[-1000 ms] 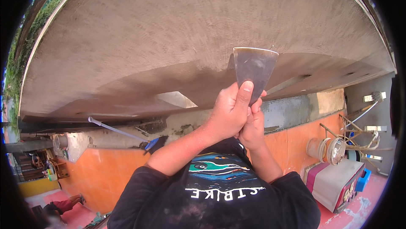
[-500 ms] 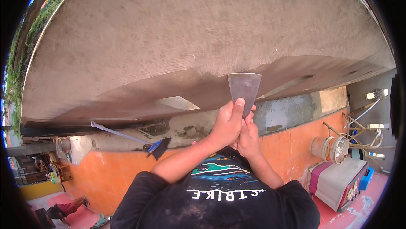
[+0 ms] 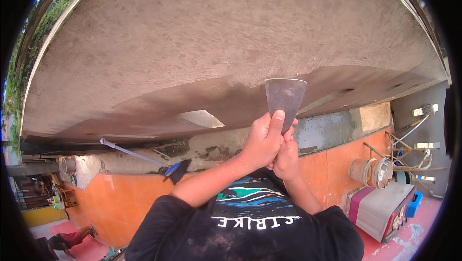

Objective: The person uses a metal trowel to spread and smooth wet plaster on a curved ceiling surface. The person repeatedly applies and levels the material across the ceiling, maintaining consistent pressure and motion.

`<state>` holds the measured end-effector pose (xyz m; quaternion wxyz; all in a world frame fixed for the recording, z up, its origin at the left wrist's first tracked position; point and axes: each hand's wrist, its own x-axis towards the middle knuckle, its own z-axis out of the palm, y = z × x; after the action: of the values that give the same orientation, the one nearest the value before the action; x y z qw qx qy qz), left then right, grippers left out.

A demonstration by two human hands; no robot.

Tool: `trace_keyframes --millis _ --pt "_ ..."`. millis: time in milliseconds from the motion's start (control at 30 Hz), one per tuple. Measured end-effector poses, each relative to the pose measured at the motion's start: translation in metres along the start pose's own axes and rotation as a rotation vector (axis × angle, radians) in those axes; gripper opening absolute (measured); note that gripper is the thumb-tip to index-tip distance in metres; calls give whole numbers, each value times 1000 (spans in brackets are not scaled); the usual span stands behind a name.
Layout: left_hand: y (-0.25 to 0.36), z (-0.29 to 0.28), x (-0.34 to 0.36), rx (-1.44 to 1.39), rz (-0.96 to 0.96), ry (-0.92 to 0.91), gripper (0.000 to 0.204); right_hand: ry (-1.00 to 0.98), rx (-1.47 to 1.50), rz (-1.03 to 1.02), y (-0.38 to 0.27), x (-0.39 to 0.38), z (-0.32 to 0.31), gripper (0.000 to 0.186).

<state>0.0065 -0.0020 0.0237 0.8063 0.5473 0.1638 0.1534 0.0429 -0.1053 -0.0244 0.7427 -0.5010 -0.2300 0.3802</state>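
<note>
A putty knife with a wide, flared dark-grey blade stands in front of me, its edge pointing up and away. My left hand is closed around its lower part, thumb pressed flat on the blade. Just beside and below, my right hand is closed too, gripping at the handle, which the fingers hide. Beyond the blade rises a grey-brown plastered wall, rough above and smoother, darker below. The blade's edge overlaps the wall in view; whether it touches I cannot tell.
A broom with blue head and black bristles leans at the left. Orange floor borders a wet grey strip. Buckets, a grey box with a purple stripe and a blue container stand right. A person is lower left.
Both hands and the putty knife have shifted slightly right and up in view. The surroundings have shifted slightly left. The grip looks the same.
</note>
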Motion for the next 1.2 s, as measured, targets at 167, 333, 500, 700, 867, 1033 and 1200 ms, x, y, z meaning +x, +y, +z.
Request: trace_keyframes --millis 167,333,500,700,867,1033,1200 --pt "-24 -13 -3 -2 0 38 53 10 97 107 19 -6 -1 32" --pt "-18 -16 1 -6 -25 43 54 11 165 119 16 0 9 20" --pt "26 -10 14 49 179 -33 52 54 36 -120 -11 27 22 21" --pt "39 7 8 7 173 -98 50 4 -36 -159 -28 17 14 32" --pt "-13 -8 -8 -65 11 16 52 -39 70 -34 14 -8 6 35" --pt "-29 -16 -5 -86 -14 38 53 21 4 84 22 -5 4 30" --pt "8 -14 7 -7 77 9 53 44 -26 -54 -5 17 22 24"
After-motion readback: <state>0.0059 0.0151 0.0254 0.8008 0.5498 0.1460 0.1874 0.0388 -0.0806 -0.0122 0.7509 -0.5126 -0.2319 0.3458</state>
